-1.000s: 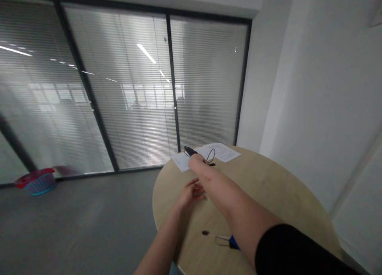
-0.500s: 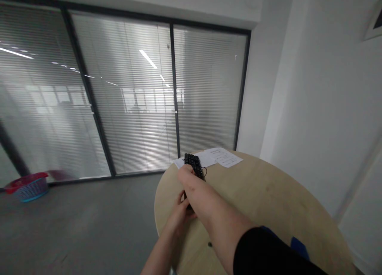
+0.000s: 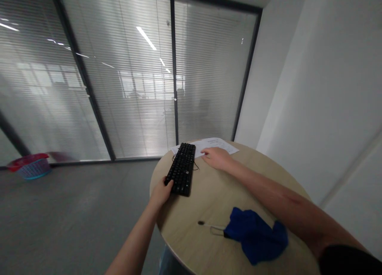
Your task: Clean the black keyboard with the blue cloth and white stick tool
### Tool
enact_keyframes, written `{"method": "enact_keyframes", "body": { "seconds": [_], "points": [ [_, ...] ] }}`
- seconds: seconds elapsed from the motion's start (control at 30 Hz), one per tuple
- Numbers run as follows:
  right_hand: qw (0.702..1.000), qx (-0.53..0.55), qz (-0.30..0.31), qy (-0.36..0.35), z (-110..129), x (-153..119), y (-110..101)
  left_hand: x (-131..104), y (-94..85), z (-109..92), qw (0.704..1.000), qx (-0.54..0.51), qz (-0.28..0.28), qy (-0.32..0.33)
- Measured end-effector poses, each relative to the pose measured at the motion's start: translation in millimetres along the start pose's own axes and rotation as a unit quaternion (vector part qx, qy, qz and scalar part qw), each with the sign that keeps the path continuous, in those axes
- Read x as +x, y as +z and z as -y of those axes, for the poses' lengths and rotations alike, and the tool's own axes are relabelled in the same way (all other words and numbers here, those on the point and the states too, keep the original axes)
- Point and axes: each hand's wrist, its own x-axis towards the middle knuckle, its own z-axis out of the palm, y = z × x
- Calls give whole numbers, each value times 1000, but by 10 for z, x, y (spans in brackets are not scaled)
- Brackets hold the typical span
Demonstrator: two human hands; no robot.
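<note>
A black keyboard (image 3: pixel 182 165) lies lengthwise on the round wooden table (image 3: pixel 182 219), its thin cord looping out at both sides. My left hand (image 3: pixel 162 192) grips the keyboard's near left corner, thumb on top, fingers partly hidden beneath. To the right of the keyboard, my right hand (image 3: pixel 217 158) hovers by the printed papers (image 3: pixel 219 142) with its fingers curled together. Whether those fingers hold anything cannot be made out. Some of the papers sit partly behind the keyboard's far end.
A blue cloth (image 3: pixel 256 235) lies crumpled on the near part of the table. Beside it are a thin white stick with a dark tip (image 3: pixel 201 223) and a wire loop (image 3: pixel 215 230). A red and blue basket (image 3: pixel 32 167) stands on the floor, by the glass partition (image 3: pixel 140 120).
My right hand has let go of the keyboard and moved right toward the papers. The keyboard is now fully visible, still held by my left hand. The blue cloth has come into view.
</note>
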Motion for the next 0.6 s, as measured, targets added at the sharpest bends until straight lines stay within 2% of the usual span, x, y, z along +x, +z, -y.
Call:
{"method": "enact_keyframes", "body": {
  "seconds": [0.07,0.13,0.23,0.3,0.4,0.47,0.6],
  "points": [
    [999,4,0,32,-550,-487,-105,20,-48,5,996,86,10,7],
    [995,46,4,83,-1101,-993,-116,28,-63,-5,987,156,9,18],
    [983,100,2,156,-1814,-1725,16,34,-61,-27,976,217,4,27],
    [967,142,11,210,-2179,-2159,162,35,-69,-40,976,215,7,20],
    [945,187,-21,267,-2545,-2684,399,22,-109,-60,982,186,-15,-10],
    [942,190,-66,269,-2676,-2934,538,2,-140,-80,983,177,-34,-26],
    [937,202,-82,272,-2738,-3146,716,-34,-136,-149,981,182,-69,-17]
  ]
}}
